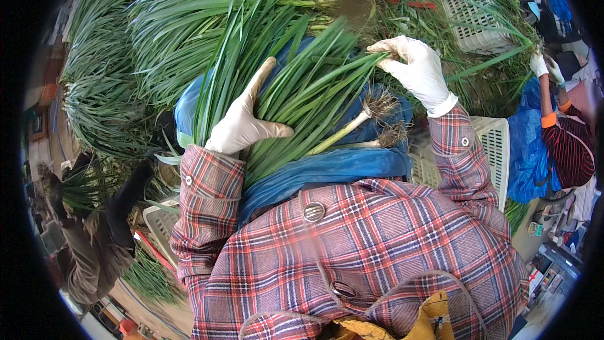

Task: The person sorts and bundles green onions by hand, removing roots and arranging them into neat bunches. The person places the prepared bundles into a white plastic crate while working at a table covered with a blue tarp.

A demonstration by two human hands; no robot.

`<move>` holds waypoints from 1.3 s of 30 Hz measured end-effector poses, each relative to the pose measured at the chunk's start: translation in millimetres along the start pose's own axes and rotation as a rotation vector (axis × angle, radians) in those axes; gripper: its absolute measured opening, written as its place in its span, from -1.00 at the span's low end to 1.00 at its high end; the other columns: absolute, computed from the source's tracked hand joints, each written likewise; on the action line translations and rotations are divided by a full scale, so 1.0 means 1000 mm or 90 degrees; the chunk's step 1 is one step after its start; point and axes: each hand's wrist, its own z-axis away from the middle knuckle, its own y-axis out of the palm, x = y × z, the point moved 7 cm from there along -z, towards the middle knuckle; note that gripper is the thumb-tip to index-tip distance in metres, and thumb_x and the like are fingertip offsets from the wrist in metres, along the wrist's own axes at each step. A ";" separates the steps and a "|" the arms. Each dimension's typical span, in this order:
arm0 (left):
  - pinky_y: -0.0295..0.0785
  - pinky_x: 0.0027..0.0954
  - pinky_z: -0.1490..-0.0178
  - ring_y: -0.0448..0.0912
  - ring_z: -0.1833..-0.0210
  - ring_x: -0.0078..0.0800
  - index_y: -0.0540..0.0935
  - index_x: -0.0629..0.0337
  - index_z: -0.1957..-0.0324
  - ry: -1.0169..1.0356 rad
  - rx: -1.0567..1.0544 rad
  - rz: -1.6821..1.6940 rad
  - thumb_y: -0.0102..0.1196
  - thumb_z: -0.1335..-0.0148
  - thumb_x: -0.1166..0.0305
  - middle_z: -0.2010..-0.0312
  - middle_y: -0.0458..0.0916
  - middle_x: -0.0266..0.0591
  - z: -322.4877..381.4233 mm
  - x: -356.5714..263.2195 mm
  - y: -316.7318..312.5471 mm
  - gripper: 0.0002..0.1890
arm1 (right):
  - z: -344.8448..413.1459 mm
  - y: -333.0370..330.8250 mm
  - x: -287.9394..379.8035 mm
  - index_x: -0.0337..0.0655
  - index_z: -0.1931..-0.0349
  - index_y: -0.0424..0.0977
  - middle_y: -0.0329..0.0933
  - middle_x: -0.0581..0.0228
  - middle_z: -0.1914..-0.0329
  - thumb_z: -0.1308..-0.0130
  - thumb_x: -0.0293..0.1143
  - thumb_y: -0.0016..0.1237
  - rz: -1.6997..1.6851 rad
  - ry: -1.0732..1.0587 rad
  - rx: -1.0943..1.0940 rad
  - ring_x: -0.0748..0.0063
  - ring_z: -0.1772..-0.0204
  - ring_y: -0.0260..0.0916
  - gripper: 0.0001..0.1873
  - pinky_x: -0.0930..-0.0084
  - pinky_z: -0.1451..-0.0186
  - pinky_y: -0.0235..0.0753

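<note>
My left hand (pixel 245 120), in a white glove, rests with thumb and forefinger spread wide on a loose bunch of long flat green leaves (pixel 302 99) across my lap; its other fingers are hidden. The thumb and fingertips of my right hand (pixel 415 68), gloved too, pinch the ends of some leaves (pixel 354 72). Below that hand lies a leek-like plant with a pale stem (pixel 342 132) and bushy, soil-stained roots (pixel 380 104). A second root end (pixel 394 136) lies just under it. Blue plastic sheeting (pixel 330 165) covers my lap beneath the plants.
A large heap of leafy plants (pixel 188 42) lies ahead, with another pile (pixel 99 94) farther left. White plastic crates stand ahead right (pixel 472 19) and by my right elbow (pixel 495 151). A co-worker (pixel 566 132) handles plants at right; another person (pixel 94 245) works at left.
</note>
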 end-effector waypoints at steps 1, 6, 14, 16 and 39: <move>0.09 -0.38 -0.53 0.19 -0.49 -0.40 -0.04 0.21 -0.55 0.017 -0.005 -0.018 0.59 0.24 0.56 -0.49 0.15 -0.14 -0.002 0.002 -0.004 0.32 | 0.000 0.000 0.001 0.03 0.11 0.69 0.62 0.31 0.37 -0.13 -0.31 0.20 0.000 0.001 0.000 0.35 0.31 0.55 -0.72 0.44 0.24 0.49; 0.08 -0.41 -0.52 0.18 -0.49 -0.42 0.00 0.27 -0.53 -0.038 -0.028 0.042 0.52 0.18 0.66 -0.50 0.14 -0.12 -0.001 0.001 -0.010 0.23 | -0.001 -0.006 0.009 0.11 -0.24 0.51 0.62 0.37 -0.05 -0.22 -0.44 0.10 0.212 -0.001 -0.040 0.40 0.10 0.60 -0.47 0.53 -0.06 0.55; 0.17 -0.43 -0.47 0.29 -0.41 -0.45 0.02 0.26 -0.53 -0.046 -0.037 0.038 0.51 0.13 0.66 -0.43 0.26 -0.14 0.000 0.001 -0.013 0.19 | 0.008 -0.021 0.032 -0.15 0.14 0.62 0.69 0.25 0.12 -0.25 -0.44 0.23 0.029 -0.104 -0.217 0.47 0.25 0.67 -0.82 0.54 0.21 0.61; 0.19 -0.43 -0.47 0.30 -0.40 -0.45 0.02 0.26 -0.53 -0.049 -0.038 0.044 0.50 0.12 0.66 -0.42 0.28 -0.14 0.000 0.001 -0.013 0.19 | 0.015 -0.029 0.051 -0.16 0.17 0.62 0.69 0.25 0.11 -0.26 -0.46 0.22 0.000 -0.159 -0.286 0.49 0.24 0.66 -0.85 0.58 0.21 0.61; 0.25 -0.47 -0.39 0.39 -0.32 -0.50 0.10 0.27 -0.51 -0.043 -0.061 0.081 0.45 0.11 0.71 -0.36 0.38 -0.21 0.004 0.002 -0.018 0.11 | 0.032 0.043 0.005 -0.05 0.04 0.63 0.68 0.22 0.16 -0.18 -0.21 0.13 0.113 0.131 0.184 0.09 0.11 0.62 -0.66 0.22 0.09 0.57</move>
